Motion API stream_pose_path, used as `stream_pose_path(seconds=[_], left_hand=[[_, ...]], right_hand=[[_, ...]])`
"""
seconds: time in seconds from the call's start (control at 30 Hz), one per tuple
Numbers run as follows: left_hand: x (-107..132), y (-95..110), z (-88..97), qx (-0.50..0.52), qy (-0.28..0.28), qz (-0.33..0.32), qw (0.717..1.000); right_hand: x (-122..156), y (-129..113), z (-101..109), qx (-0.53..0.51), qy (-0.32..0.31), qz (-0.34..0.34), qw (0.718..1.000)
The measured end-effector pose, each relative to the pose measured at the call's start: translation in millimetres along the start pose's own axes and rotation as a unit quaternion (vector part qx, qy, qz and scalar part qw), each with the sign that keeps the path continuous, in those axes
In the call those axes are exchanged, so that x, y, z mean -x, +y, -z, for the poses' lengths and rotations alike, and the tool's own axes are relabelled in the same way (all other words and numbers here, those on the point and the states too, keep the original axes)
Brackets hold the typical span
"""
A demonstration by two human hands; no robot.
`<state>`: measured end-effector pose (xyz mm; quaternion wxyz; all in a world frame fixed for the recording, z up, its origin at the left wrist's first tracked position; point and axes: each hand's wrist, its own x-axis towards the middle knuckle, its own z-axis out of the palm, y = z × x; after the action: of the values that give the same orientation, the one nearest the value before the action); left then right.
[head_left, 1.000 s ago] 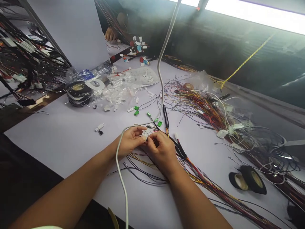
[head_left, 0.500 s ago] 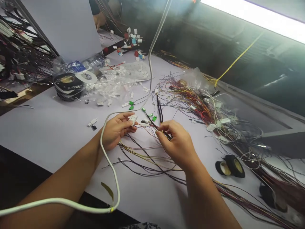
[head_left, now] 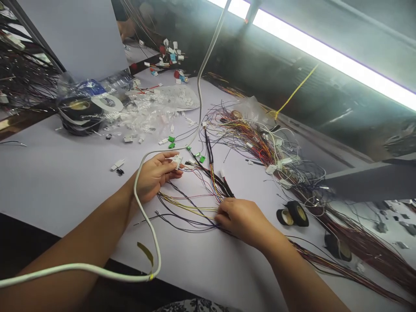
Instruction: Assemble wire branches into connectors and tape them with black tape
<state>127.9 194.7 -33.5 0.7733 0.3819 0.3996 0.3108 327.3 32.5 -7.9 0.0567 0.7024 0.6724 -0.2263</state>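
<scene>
My left hand point(head_left: 154, 177) is closed, pinching a white plastic connector housing point(head_left: 177, 160) between thumb and fingers. Thin coloured wires run from near the housing toward the middle of the table. My right hand point(head_left: 243, 221) rests low over the wire harness point(head_left: 191, 209), its fingers curled round the bundle; the fingertips are partly hidden. Loose yellow and dark wires lie between both hands. Beyond them, black-sleeved branches point(head_left: 209, 147) of the harness stretch away, with green connectors point(head_left: 202, 159) close by. A small white connector point(head_left: 222, 173) stands just above my right hand.
A white cable point(head_left: 154, 234) loops in front of my left forearm. Black tape rolls point(head_left: 297, 213) lie at right, near a large wire heap point(head_left: 260, 138). Plastic bags point(head_left: 146, 110) and a wrapped tape reel point(head_left: 79, 117) sit at back left. Another person's hand point(head_left: 126, 29) shows behind the panel.
My right hand has moved down and toward me along the harness, uncovering the black sleeves and a small white connector. My left hand keeps its white housing. The view has shifted slightly right.
</scene>
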Motion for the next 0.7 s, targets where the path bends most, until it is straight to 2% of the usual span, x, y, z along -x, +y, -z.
stream_pose_path(seconds=[0.13,0.3,0.43,0.53,0.6,0.7], left_hand=[[-1,-1,2.2,-0.004,-0.008,-0.004,1.000],[-3,-3,3.7,-0.002,-0.017,-0.006,1.000],[-4,-4,4.4,-0.001,-0.016,-0.003,1.000],[-3,-3,5.7,0.008,-0.024,0.001,1.000],[-3,-2,6.9,0.018,-0.032,0.007,0.999],[-1,0,8.3,0.042,-0.043,0.032,0.998]], right_hand=[[-9,-4,1,0.004,0.029,0.027,0.999],[-14,-8,7,0.056,-0.001,0.055,0.997],[-1,-1,17,-0.097,0.008,0.049,0.994],[1,-4,22,-0.237,0.031,0.046,0.970],[-4,-14,25,-0.310,0.074,0.067,0.946],[-19,-38,36,-0.364,0.178,0.133,0.904]])
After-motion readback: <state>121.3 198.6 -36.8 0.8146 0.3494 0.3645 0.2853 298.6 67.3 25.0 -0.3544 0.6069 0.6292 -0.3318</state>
